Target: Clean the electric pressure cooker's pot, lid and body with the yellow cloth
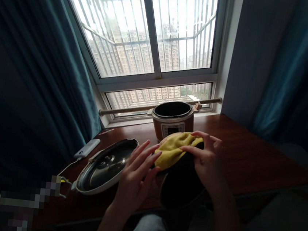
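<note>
My right hand (pixel 207 158) pinches a wrinkled yellow cloth (pixel 174 147) between thumb and fingers at its right end. Beneath the cloth is a dark, rounded vessel (pixel 181 186) that looks like a cooker's inner pot, tilted above my lap; much of it is lost in shadow. At the cloth's left edge is my left hand (pixel 138 172), its fingers stretched out and apart, fingertips at the cloth and the vessel's rim. Whether the left thumb supports the vessel is hard to see.
A brown and cream electric cooker (pixel 173 121) stands lidless at the back of the wooden table (pixel 249 151). Left of my hands lies a large round lid (pixel 104 165), inner side up. Behind it are a white power bank (pixel 87 148) and cable. A barred window (pixel 162 32) is beyond.
</note>
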Action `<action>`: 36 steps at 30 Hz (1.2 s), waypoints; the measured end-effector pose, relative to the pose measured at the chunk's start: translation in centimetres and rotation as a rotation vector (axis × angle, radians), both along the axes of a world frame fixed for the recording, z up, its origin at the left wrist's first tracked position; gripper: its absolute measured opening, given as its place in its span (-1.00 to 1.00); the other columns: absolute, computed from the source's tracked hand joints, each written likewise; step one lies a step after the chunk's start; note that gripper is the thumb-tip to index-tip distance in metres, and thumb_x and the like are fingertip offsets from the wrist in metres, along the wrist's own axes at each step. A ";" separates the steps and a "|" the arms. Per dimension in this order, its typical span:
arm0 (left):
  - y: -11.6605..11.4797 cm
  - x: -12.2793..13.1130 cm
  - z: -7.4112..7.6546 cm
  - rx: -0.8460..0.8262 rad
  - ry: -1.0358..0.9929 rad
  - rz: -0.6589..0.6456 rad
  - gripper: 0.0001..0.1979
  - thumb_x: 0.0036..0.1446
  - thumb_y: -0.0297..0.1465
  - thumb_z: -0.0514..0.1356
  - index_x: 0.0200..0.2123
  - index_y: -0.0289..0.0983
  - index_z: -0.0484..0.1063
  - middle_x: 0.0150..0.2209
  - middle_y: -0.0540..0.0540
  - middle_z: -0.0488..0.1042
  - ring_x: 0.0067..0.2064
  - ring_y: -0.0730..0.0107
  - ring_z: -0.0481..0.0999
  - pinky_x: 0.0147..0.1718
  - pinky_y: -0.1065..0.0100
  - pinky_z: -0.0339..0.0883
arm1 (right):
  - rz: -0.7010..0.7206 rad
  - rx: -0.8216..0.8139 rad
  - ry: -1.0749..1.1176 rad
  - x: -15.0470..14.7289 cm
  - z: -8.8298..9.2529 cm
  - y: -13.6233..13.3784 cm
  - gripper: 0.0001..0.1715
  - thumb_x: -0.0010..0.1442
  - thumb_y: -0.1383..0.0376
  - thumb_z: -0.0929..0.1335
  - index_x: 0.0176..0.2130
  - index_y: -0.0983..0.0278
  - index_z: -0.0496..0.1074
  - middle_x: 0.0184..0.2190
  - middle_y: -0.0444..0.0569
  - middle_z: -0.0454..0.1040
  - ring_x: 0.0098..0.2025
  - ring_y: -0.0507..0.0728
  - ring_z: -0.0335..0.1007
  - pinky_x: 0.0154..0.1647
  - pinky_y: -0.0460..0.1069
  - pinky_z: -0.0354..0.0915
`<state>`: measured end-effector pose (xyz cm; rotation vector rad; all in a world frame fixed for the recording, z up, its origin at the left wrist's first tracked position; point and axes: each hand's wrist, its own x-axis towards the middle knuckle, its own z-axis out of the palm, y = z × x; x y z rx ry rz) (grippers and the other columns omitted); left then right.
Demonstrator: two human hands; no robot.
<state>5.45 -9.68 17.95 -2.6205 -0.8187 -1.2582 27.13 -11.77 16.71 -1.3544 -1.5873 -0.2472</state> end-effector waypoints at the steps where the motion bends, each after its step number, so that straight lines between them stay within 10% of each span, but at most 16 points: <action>1: 0.2 0.3 0.2 -0.039 0.041 -0.024 -0.60 0.16 -0.52 0.07 0.07 -0.19 0.28 0.15 -0.12 0.29 0.24 0.14 0.11 0.16 -0.04 0.06 | -0.022 0.005 0.019 0.0 -0.2 0.2 -0.48 0.07 0.56 0.23 -0.27 -0.02 0.54 0.06 -0.15 0.23 -0.01 0.24 0.05 0.04 0.21 0.10; 12: 1.5 5.2 -0.5 -0.230 0.137 -0.146 -0.61 0.19 -0.36 0.07 0.10 -0.21 0.23 0.05 -0.10 0.36 0.11 0.30 0.24 0.15 0.18 0.10 | 0.122 -0.173 0.599 0.4 -1.3 1.7 -0.55 0.23 0.25 0.17 0.06 0.35 0.33 -0.03 0.13 0.35 -0.02 0.21 0.30 0.03 0.10 0.23; 20: 1.3 8.1 0.3 -0.148 0.217 0.226 -0.42 0.09 -0.27 0.11 0.17 -0.33 0.13 -0.07 -0.23 0.37 -0.04 0.03 0.29 -0.04 -0.04 0.18 | 0.431 -0.517 1.003 1.7 -1.2 0.4 -0.50 0.09 -0.03 0.30 -0.23 0.31 0.52 -0.39 -0.01 0.55 -0.27 0.25 0.46 -0.44 -0.03 0.29; 29: 4.2 10.1 0.3 -0.187 0.223 0.139 -0.41 0.07 -0.29 0.09 0.14 -0.44 0.12 0.21 -0.33 0.11 0.21 0.09 0.09 0.17 0.11 -0.01 | 0.436 -0.388 1.092 1.7 -2.0 1.4 -0.55 0.08 0.08 0.36 -0.12 0.31 0.49 -0.23 0.03 0.55 -0.08 0.27 0.40 -0.31 -0.02 0.32; 36: 1.7 9.3 -0.6 -0.153 0.305 0.139 -0.36 0.01 -0.36 0.12 0.20 -0.28 0.11 0.23 -0.23 0.09 0.22 0.00 0.03 0.16 -0.01 -0.05 | 0.365 -0.296 1.089 1.6 -3.0 2.4 -0.59 0.07 0.08 0.36 -0.19 0.31 0.52 -0.29 0.01 0.56 -0.20 0.22 0.43 -0.25 0.00 0.31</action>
